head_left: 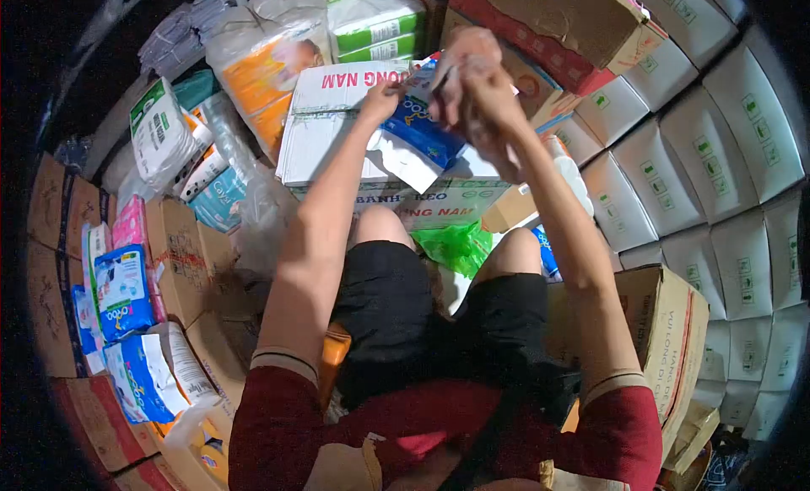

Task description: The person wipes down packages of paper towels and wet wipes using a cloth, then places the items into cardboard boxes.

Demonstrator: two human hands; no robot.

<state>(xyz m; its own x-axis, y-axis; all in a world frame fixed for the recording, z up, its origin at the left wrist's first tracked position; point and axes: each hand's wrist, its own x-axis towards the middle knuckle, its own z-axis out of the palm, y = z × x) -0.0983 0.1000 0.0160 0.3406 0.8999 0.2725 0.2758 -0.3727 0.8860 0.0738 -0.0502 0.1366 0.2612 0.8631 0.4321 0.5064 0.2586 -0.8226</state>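
A blue plastic pack (413, 135) with printed lettering lies on a white carton (325, 145) in front of my knees. The fingers of my left hand (381, 101) are closed at the pack's upper left edge. Over its right side is my right hand (472, 90), smeared by motion, so its fingers do not show clearly. A white piece of paper or flap (415, 172) sticks out along the pack's near edge, partly over the carton.
A green plastic bag (456, 246) sits between my knees below the carton. Wrapped packs (266, 69) stand behind it, and more blue packs (124, 293) are at left. An open brown carton (548, 27) is back right; stacked white boxes (709, 153) line the right.
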